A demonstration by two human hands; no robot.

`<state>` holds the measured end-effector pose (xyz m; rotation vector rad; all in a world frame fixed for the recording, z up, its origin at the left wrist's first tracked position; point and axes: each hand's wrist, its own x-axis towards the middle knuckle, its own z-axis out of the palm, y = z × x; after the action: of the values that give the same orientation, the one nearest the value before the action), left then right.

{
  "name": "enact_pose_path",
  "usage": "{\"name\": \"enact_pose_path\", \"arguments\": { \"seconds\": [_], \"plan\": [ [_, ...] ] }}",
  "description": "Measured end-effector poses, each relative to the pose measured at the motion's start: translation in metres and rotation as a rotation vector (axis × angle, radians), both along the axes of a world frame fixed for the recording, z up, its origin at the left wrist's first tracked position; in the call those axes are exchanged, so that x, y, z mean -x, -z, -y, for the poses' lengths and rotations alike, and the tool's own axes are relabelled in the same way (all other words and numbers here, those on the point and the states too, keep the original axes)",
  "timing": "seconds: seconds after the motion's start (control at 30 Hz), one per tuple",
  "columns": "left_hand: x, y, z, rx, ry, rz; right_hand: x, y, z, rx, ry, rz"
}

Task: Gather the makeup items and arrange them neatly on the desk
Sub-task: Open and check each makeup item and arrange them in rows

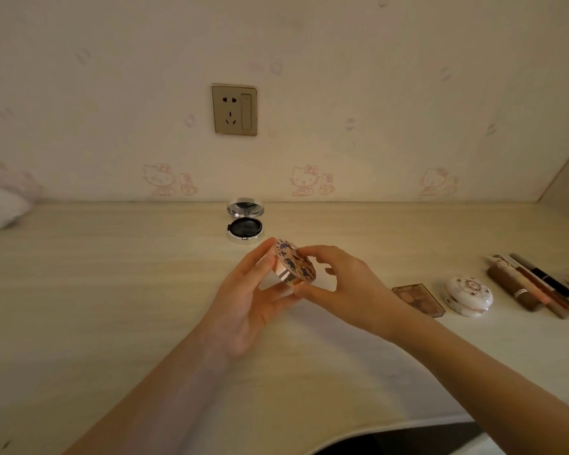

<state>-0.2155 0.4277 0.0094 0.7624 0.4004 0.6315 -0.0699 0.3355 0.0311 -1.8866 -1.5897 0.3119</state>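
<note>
A round rose-gold compact (pixel 293 266) with a floral lid is held tilted above the middle of the desk (pixel 112 290). My left hand (pixel 247 303) cradles it from the left and below, and my right hand (pixel 339 284) pinches its right edge. Behind it, an open silver cushion compact (pixel 245 221) stands near the wall with its mirror lid up. At the right lie a small eyeshadow palette (pixel 419 298), a white floral compact (pixel 468 295) and a row of several lipsticks and pencils (pixel 532 284).
A gold wall socket (pixel 234 110) sits above the desk on patterned wallpaper. A white and pink cloth (pixel 0 205) lies at the far left. The desk's curved front edge (pixel 358 436) runs along the bottom right.
</note>
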Motion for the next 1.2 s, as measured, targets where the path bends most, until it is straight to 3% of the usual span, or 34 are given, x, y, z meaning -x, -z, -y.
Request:
{"name": "enact_pose_path", "arguments": {
  "seconds": [0.27, 0.57, 0.9, 0.97, 1.07, 1.2],
  "plan": [
    [0.003, 0.001, 0.003, -0.049, 0.029, 0.007, 0.01, -0.008, -0.005, -0.065, -0.005, -0.034],
    [0.003, 0.002, 0.001, -0.046, 0.004, 0.031, 0.003, -0.018, -0.011, 0.021, 0.024, -0.11],
    [0.003, 0.006, -0.001, -0.084, -0.013, -0.004, -0.005, -0.014, -0.012, 0.085, 0.014, -0.334],
    [0.002, 0.007, -0.002, -0.095, -0.007, -0.014, -0.006, -0.016, -0.011, 0.102, 0.017, -0.285],
    [-0.001, 0.008, 0.0, -0.213, -0.016, -0.103, -0.007, -0.018, -0.011, 0.136, 0.041, -0.177],
    [0.001, 0.01, -0.002, -0.597, -0.122, -0.373, -0.011, -0.015, -0.011, 0.156, 0.078, -0.113]
  ]
}}
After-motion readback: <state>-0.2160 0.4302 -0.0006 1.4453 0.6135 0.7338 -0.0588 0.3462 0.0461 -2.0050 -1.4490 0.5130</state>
